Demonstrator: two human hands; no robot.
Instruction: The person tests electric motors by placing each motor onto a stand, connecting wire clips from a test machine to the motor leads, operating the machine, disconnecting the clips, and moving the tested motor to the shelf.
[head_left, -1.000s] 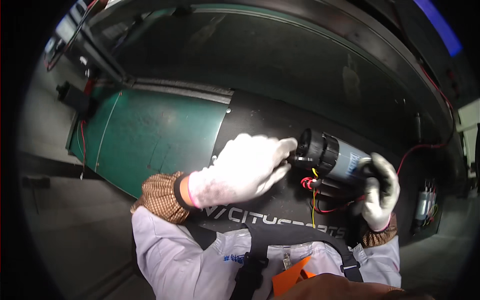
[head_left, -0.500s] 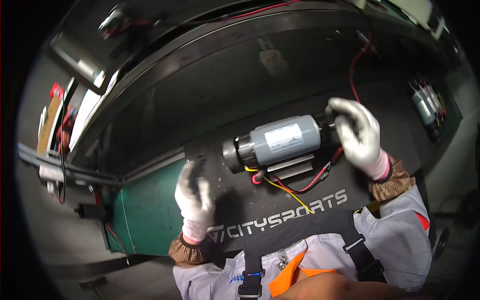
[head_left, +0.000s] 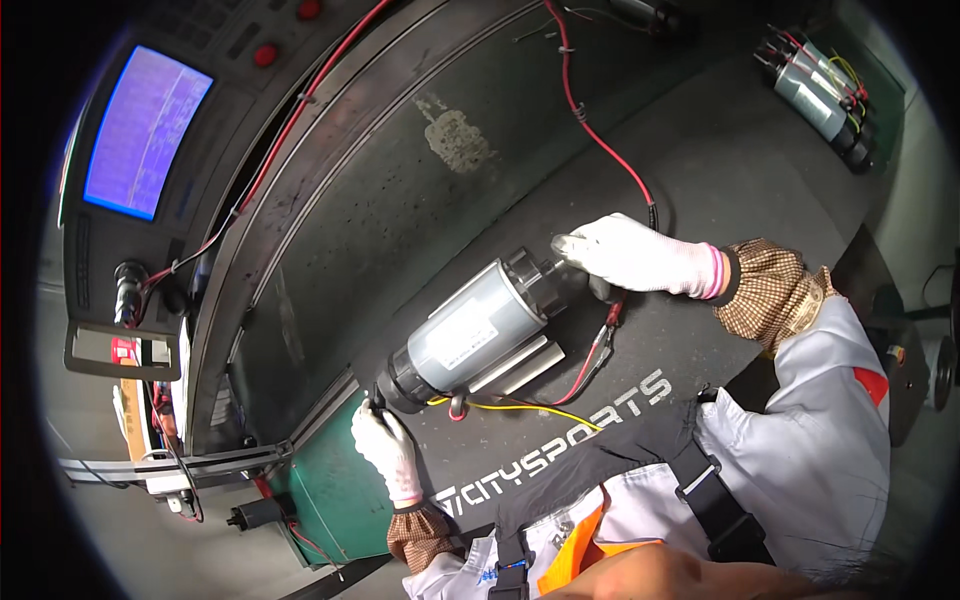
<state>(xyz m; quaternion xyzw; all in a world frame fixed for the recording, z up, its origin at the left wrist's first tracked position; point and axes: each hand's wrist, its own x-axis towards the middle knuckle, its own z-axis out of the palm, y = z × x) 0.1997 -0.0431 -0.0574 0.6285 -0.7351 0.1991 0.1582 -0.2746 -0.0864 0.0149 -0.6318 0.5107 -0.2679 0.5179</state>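
Observation:
A grey cylindrical electric motor (head_left: 465, 335) with black end caps and a pale label lies slantwise on the black mat (head_left: 690, 170). A metal foot plate juts from its near side; yellow, red and black wires trail from its left end. My right hand (head_left: 625, 250), white-gloved, curls its fingers around the motor's far right end, the thumb partly hidden below. My left hand (head_left: 385, 445), gloved too, is beside the motor's left end cap, its fingers drawn together. Something small and dark shows at those fingertips, too small to name.
A control panel with a lit blue screen (head_left: 148, 135) and a red button (head_left: 265, 55) stands at the upper left. A red cable (head_left: 600, 145) runs down across the mat. More motors (head_left: 815, 95) lie at the upper right; another motor (head_left: 258, 515) is at the lower left.
The view has turned, bringing the control panel in. My right hand has closed around the motor's right end. My left hand has moved up to its left end, fingers closing.

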